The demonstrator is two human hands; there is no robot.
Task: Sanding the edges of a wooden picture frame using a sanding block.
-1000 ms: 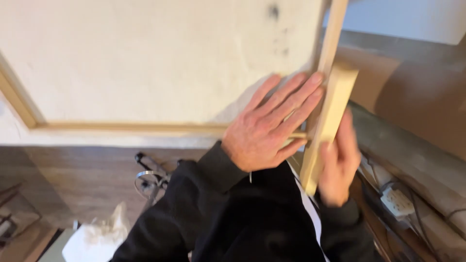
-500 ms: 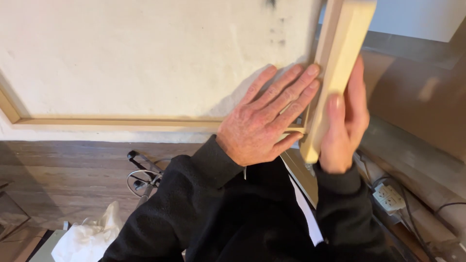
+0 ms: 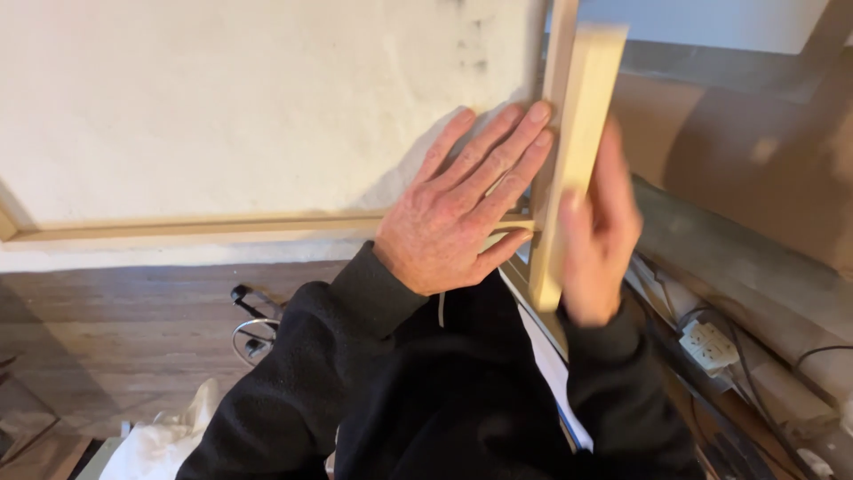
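The left hand [image 3: 458,213] is lying flat, fingers spread wide, on the back of a white stretched canvas with a pale wooden frame [image 3: 267,116], near its right corner. The right hand [image 3: 597,233], blurred, is gripping a pale rectangular wooden block [image 3: 573,151] against the frame's right bar. A white power strip [image 3: 708,345] is lying on the floor at right.

The left hand [image 3: 458,209] lay flat on the white canvas [image 3: 249,107] while the right hand [image 3: 597,236] gripped a wooden block [image 3: 576,151] against the frame's corner
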